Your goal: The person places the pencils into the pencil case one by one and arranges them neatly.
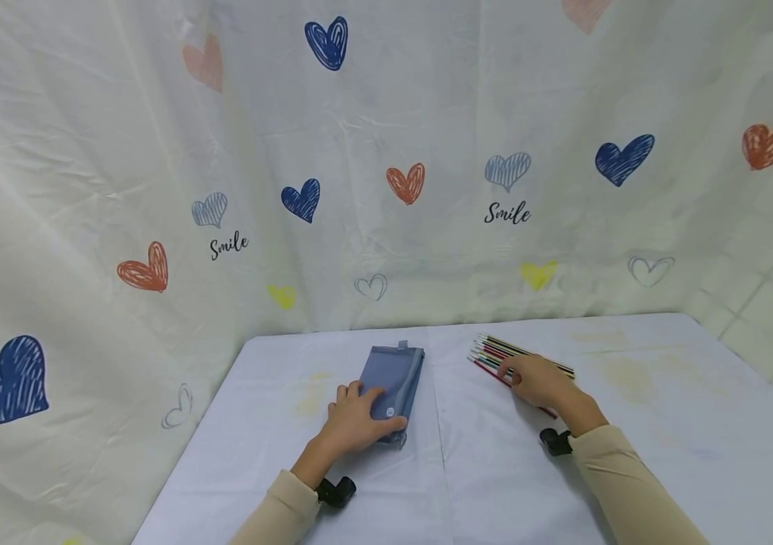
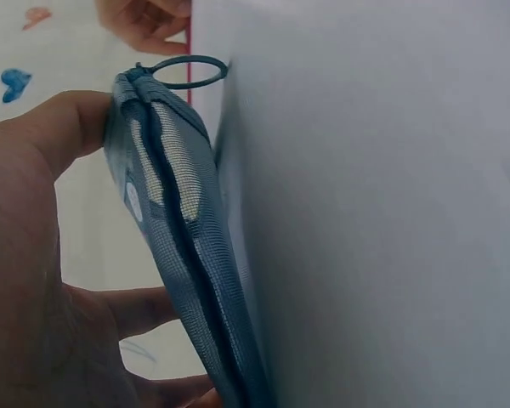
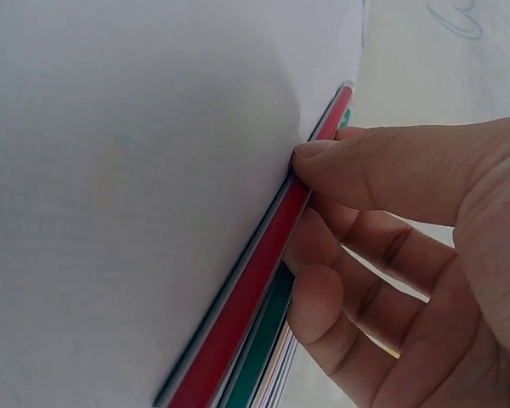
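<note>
A blue-grey zippered pencil case [image 1: 386, 375] lies flat on the white table. My left hand [image 1: 352, 416] rests over its near half, fingers spread and thumb at the near corner. The left wrist view shows the dark zipper along the side of the pencil case [image 2: 187, 212], a loop pull at its end. To the right, my right hand [image 1: 539, 378] pinches a red striped pencil [image 3: 263, 263] between thumb and fingers. A green pencil [image 3: 268, 340] lies close beside it, and several more striped pencils [image 1: 505, 347] lie side by side just beyond the hand.
The white cloth-covered table [image 1: 495, 484] ends at the back against a hanging curtain [image 1: 359, 242] with printed hearts and "Smile" lettering. A black wrist camera [image 1: 337, 492] sits on the left wrist, another black wrist camera [image 1: 555, 442] on the right.
</note>
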`<state>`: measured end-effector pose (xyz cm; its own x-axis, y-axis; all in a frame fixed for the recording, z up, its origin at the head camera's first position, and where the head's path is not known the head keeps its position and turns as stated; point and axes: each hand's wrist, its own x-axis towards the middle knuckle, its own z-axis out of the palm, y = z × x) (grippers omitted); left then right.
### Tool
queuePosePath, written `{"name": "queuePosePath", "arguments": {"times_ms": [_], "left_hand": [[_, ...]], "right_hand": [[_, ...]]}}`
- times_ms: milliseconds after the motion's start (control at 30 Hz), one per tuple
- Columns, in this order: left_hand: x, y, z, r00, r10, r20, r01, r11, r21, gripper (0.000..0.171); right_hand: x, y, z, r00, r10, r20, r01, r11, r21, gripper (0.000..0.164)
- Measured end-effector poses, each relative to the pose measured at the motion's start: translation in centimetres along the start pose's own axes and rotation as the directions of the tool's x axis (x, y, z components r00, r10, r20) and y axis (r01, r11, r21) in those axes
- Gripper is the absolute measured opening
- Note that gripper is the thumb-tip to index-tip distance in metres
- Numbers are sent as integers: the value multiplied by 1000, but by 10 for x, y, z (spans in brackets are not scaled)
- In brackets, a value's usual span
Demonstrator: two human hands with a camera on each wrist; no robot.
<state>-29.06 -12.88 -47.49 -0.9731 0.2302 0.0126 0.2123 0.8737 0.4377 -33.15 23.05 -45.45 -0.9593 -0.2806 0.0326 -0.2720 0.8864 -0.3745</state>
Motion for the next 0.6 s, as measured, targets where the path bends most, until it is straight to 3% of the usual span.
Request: {"name": "queuePosePath", "arguments": {"times_ms": [233, 600], "left_hand": [[0, -4, 2, 1000, 4, -20, -5, 997, -71, 84], [3, -9, 5, 999, -1, -38, -3, 995, -99, 79]], "right_hand": [[1, -2, 0, 1000, 13, 7, -13, 1000, -6, 30], [4, -2, 3, 1000, 0, 29, -1, 999, 55, 31]]}}
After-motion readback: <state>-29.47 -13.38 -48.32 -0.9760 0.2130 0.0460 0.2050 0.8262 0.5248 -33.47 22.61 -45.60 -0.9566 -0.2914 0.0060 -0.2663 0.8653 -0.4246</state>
